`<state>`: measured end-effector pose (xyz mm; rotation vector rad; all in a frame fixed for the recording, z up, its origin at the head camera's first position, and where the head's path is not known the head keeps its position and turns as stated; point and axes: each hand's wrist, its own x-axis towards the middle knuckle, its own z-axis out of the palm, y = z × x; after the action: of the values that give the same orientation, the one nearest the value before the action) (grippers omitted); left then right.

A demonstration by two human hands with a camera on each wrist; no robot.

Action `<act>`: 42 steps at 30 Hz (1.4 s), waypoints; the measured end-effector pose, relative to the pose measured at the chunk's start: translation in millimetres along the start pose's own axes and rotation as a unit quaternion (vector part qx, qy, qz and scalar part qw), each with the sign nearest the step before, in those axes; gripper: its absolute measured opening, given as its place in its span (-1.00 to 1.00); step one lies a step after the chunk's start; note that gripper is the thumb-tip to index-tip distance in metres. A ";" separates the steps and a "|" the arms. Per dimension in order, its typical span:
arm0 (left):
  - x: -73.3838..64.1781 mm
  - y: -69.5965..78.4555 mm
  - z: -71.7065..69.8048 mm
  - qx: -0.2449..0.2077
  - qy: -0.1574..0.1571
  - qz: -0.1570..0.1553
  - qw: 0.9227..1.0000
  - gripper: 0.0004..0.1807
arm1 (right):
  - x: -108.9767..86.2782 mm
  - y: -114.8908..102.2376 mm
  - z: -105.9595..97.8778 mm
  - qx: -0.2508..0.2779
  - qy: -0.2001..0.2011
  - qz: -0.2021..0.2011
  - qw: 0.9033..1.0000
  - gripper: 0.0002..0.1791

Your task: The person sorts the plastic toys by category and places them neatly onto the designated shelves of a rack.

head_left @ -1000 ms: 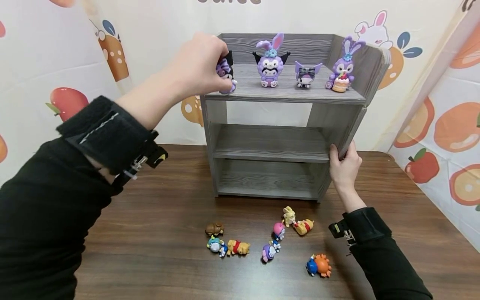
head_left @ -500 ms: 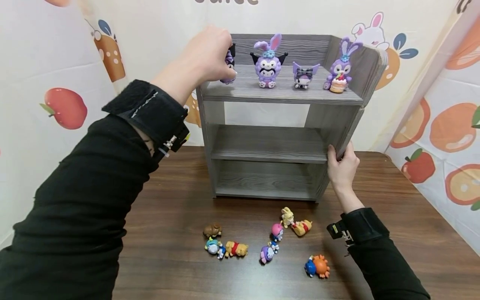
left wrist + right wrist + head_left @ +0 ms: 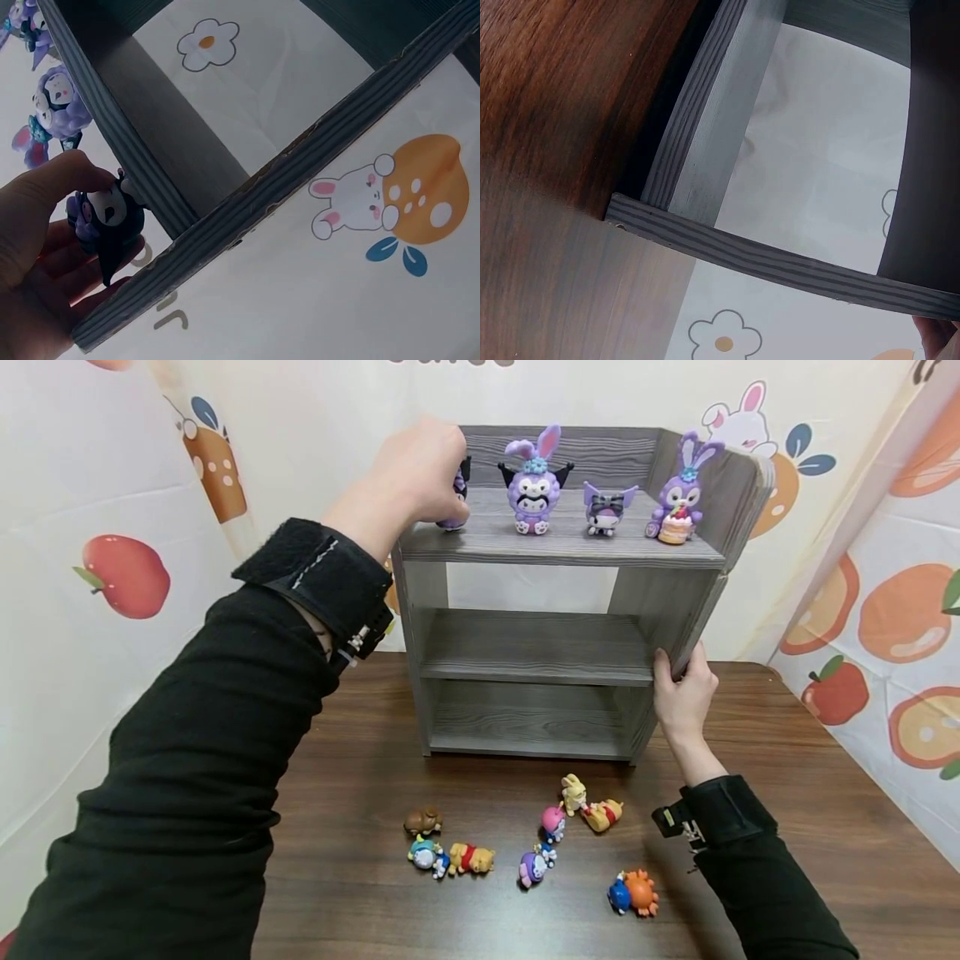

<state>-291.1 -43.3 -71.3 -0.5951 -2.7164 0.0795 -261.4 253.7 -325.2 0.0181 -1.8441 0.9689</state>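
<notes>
Purple-and-black figurine (image 3: 105,225) at far left end of top shelf (image 3: 558,547), pinched in left hand (image 3: 420,472). Thumb over the head, fingers curled beneath, clear in the left wrist view. From the head view mostly hidden behind the knuckles; only a sliver of purple and a black ear visible (image 3: 459,485). Whether the base touches the shelf board: cannot tell.

Three more purple figures upright on the same shelf: bunny-eared one (image 3: 534,485), small winged one (image 3: 607,508), bunny with cake (image 3: 678,497) against the right wall.

Right hand (image 3: 682,693) gripping front edge of the grey shelf unit (image 3: 697,610) right side panel, thumb in front, fingers wrapped behind (fingertips out of sight). Right wrist view shows only a fingertip at the bottom corner, plus board edges and brown table (image 3: 547,112).

Middle and bottom shelves in shadow. Small toys scattered lying down on the table in front: brown one (image 3: 423,821), yellow-red bear (image 3: 472,858), orange-blue one (image 3: 633,893), others too small to identify.
</notes>
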 end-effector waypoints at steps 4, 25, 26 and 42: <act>0.7 -1.8 1.7 0.010 -0.001 0.004 1.000 -0.66 | -0.2 -0.5 -0.1 0.000 0.000 0.000 1.000 -0.75; -2.1 -3.3 12.4 0.056 0.020 0.015 0.998 -0.73 | 0.1 -0.7 -0.2 0.001 0.000 0.000 1.000 -0.76; -2.2 -3.4 12.5 0.056 0.022 0.016 0.998 -0.73 | 0.3 -0.5 -0.1 0.000 -0.001 0.000 1.000 -0.76; -12.4 -3.4 11.0 -0.045 0.082 0.006 0.996 -0.46 | 0.5 -0.1 0.3 0.004 -0.001 0.001 1.000 -0.76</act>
<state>-285.8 -51.3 -85.2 -0.6151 -2.5689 -0.0867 -261.8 253.6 -324.8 0.0217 -1.8423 0.9768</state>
